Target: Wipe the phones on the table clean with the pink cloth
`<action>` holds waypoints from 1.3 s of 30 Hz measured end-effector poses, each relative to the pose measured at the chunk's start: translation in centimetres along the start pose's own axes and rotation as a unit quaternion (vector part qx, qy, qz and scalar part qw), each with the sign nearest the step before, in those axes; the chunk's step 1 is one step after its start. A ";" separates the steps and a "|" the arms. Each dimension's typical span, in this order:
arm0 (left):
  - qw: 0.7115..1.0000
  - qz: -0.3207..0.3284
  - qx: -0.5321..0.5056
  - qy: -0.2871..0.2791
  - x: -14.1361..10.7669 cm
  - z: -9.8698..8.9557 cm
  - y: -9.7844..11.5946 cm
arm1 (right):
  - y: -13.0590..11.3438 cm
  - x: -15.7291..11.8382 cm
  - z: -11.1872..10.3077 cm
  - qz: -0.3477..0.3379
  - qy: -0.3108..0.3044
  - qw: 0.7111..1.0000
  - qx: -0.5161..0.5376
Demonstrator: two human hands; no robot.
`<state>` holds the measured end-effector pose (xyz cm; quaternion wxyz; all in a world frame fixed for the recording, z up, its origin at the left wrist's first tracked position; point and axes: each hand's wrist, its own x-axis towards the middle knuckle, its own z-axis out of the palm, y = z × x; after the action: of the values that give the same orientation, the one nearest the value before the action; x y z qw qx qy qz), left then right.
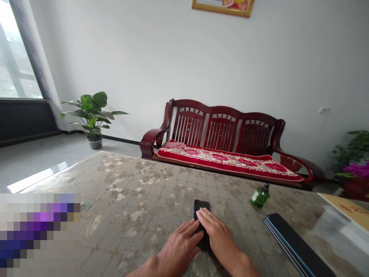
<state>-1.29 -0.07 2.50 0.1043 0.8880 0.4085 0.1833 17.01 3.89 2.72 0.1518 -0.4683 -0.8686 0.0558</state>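
A black smartphone (202,206) lies on the patterned tabletop in front of me, its top end showing past my fingers. My left hand (183,242) rests along its left side, with the fingertips reaching over onto it. From the right, my right hand (217,232) covers part of the phone, its fingers close together and pressed on the surface. The two hands meet over the phone's middle and hide much of it. Both are closed about the phone, which stays down on the table.
A green pump bottle (260,196) stands to the right. Nearer lies a long dark folded case (296,242), beside a clear plastic container (336,231) and a yellow box (346,209). Beyond the table (129,207) are a red wooden bench (221,130) and a potted plant (95,115).
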 end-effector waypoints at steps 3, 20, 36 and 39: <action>1.000 -0.003 0.018 -0.002 0.0 -0.1 0.1 | 0.6 -0.2 -0.1 0.053 0.027 0.998 0.016; 0.997 -0.030 0.007 0.064 -0.5 -0.7 0.3 | 0.1 -1.8 0.0 -0.065 0.042 0.989 0.129; 0.979 0.061 0.035 -0.194 4.5 -4.3 -4.6 | -0.5 -1.3 -1.7 -0.148 0.029 0.967 0.207; 0.972 0.094 0.040 -0.209 5.6 -5.1 -4.6 | -0.5 -1.5 -1.5 -0.136 0.036 0.970 0.197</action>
<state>-3.19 7.35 6.95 0.1340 0.9447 0.2991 -0.0143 17.81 2.28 3.93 0.2787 -0.3086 -0.8898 0.1879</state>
